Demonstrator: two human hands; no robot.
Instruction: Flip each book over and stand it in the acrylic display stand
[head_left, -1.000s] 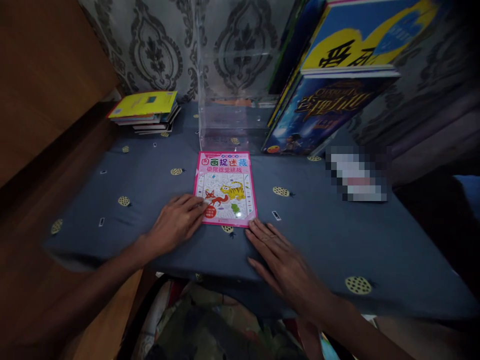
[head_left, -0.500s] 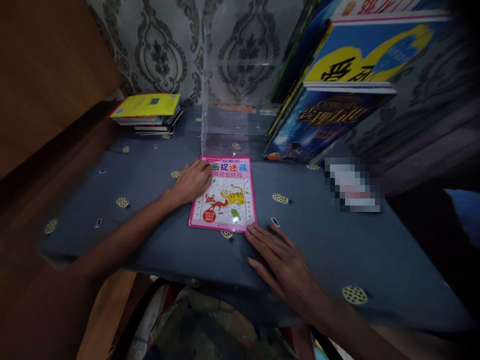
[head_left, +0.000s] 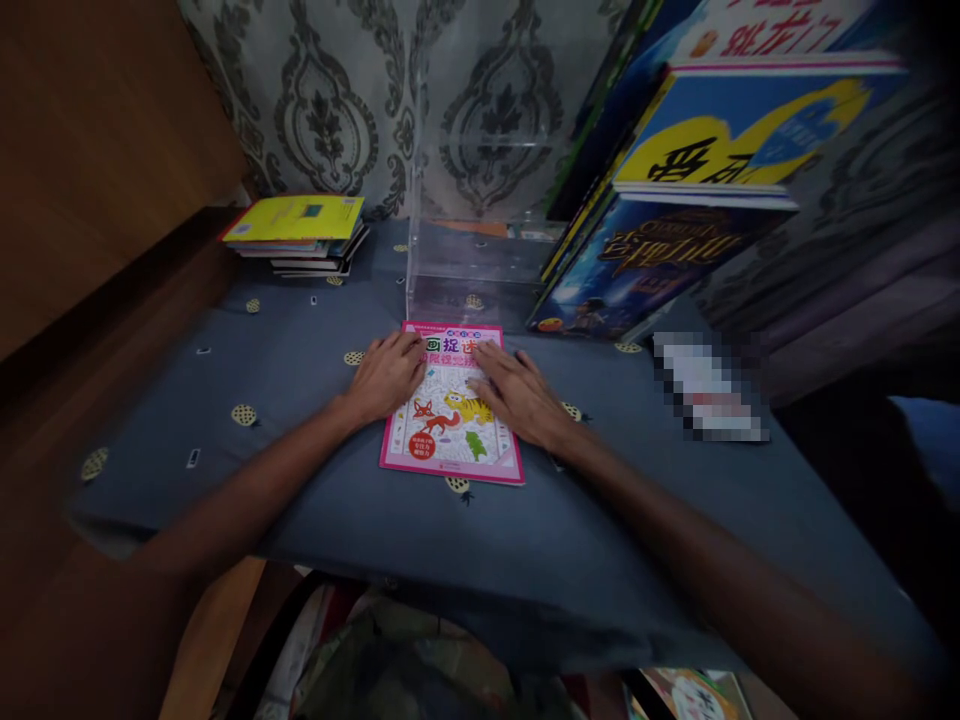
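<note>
A thin pink-bordered children's book [head_left: 450, 430] with a fox and a tiger on its cover lies flat on the blue cloth-covered table [head_left: 300, 400]. My left hand [head_left: 386, 375] rests on its upper left corner, fingers spread over the title. My right hand [head_left: 517, 392] lies flat on the upper right part of the cover. Both hands press on the book without gripping it.
A clear acrylic stand [head_left: 480, 240] is just behind the book. Large picture books [head_left: 675, 200] lean against it at the right. A small stack of books with a yellow cover [head_left: 296, 230] sits at the back left. A wooden panel [head_left: 97, 150] borders the left.
My left hand slid from the book's lower left edge up to its top left corner. My right hand moved from the cloth below the book onto the cover's upper right.
</note>
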